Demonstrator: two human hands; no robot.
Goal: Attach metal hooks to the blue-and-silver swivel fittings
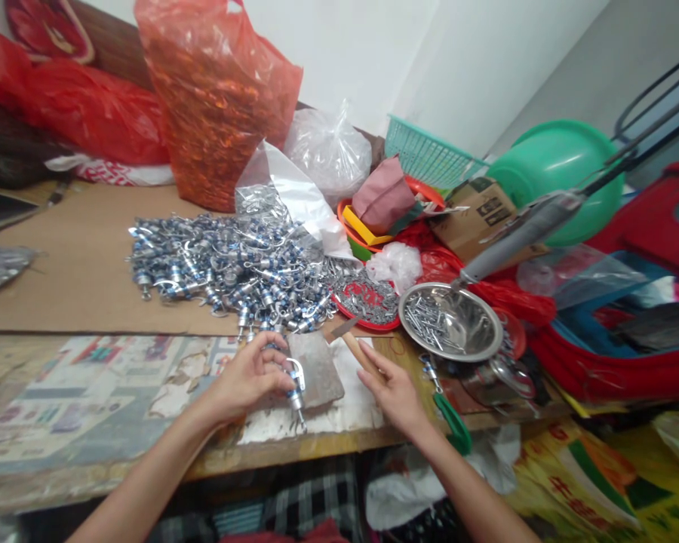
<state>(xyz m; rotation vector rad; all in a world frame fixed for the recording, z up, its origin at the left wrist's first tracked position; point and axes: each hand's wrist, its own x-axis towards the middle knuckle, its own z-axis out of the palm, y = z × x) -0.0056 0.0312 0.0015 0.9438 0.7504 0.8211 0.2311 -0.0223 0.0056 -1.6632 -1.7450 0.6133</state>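
My left hand (247, 377) pinches a small metal swivel-hook part (296, 386) with a blue barrel, holding it against a flat grey metal block (320, 366) at the table's front edge. To the right, my right hand (389, 388) grips the wooden handle of a small hammer (354, 345), whose metal head rests near the block's far corner. Just behind the block lies a large heap of the same silver and blue parts (226, 268) on brown cardboard.
A steel bowl of screws (451, 323) and a red tray of small metal bits (367, 302) sit right of the heap. Green-handled pliers (451, 422) lie by my right hand. Orange and clear plastic bags (218, 98), baskets and a green basin (554, 170) crowd the back.
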